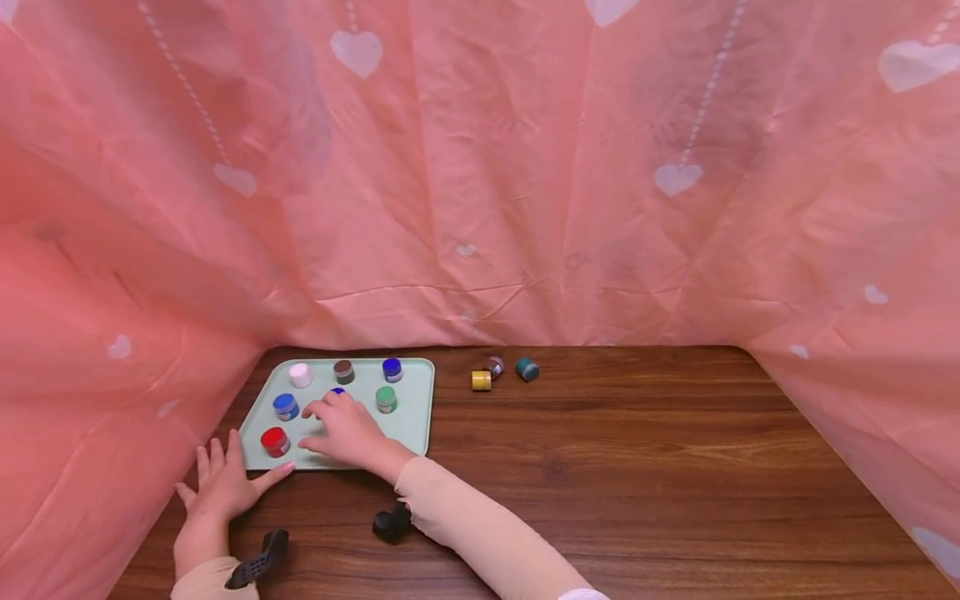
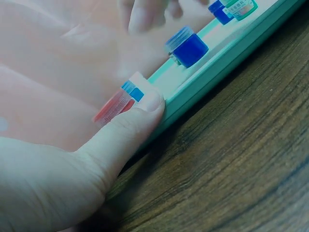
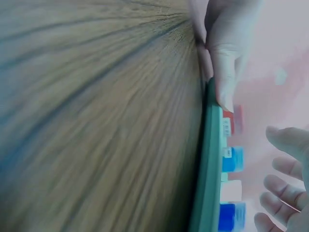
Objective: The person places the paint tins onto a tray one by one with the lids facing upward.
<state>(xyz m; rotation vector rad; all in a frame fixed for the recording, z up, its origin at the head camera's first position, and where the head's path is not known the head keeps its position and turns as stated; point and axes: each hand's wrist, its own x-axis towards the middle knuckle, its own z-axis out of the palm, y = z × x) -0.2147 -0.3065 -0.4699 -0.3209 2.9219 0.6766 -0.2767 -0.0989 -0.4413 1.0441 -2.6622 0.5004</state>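
My left hand (image 1: pixel 225 487) lies spread at the near left corner of a pale green tray (image 1: pixel 412 429), its thumb on the rim. Over the tray hovers my right hand (image 1: pixel 347 429), fingers loosely bent and apart, holding nothing. Just beyond its fingers a dark blue paint jar (image 1: pixel 338 391) is mostly hidden in the head view; the left wrist view shows a dark blue jar (image 2: pixel 189 50) below the fingers. Around them on the tray stand a red jar (image 1: pixel 275 442), a blue jar (image 1: pixel 285 407), a white jar (image 1: pixel 300 375), a brown jar (image 1: pixel 343 372), another dark blue jar (image 1: pixel 392 369) and a green jar (image 1: pixel 386 399).
Right of the tray, on the wooden table (image 1: pixel 637 483), are a yellow jar (image 1: pixel 482 381), a purplish-brown jar (image 1: pixel 495 366) and a teal jar (image 1: pixel 527 369), the teal one tipped over. A pink curtain (image 1: pixel 510 208) with hearts encloses the back and sides.
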